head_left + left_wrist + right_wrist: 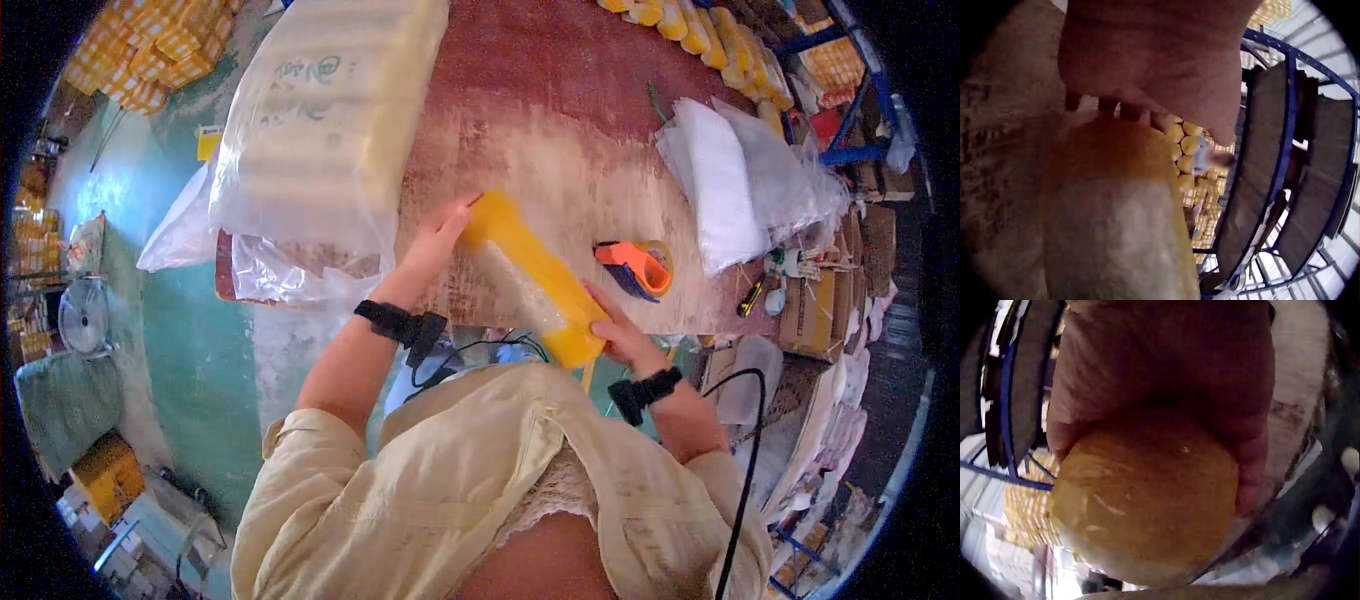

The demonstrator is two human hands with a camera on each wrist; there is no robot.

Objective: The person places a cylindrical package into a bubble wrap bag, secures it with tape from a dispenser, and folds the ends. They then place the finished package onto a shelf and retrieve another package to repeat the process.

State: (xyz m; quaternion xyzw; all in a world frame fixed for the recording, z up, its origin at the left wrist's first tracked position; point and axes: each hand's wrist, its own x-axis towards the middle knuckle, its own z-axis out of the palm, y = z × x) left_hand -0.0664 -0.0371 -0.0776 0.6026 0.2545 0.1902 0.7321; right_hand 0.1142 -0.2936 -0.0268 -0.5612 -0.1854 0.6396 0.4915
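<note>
A long package [530,270] with yellow ends and a clear, whitish middle is held slantwise in front of the body, over the table's near edge. The left hand [437,238] grips its far upper end. In the left wrist view, the fingers [1110,105] lie at the package's yellow end, partly hidden behind it. The right hand [625,335] grips the near lower end, and the right wrist view shows fingers [1250,465] curled along the side of the rounded yellow end. An orange tape dispenser [640,268] lies on the table to the right of the package.
On the table's left stands a large clear bag [310,120] of pale stacked packs, marked with writing. White plastic bags [715,185] lie at the right, near a yellow box cutter [750,297]. Similar yellow packages [705,35] line the far right. A fan [85,317] stands at left.
</note>
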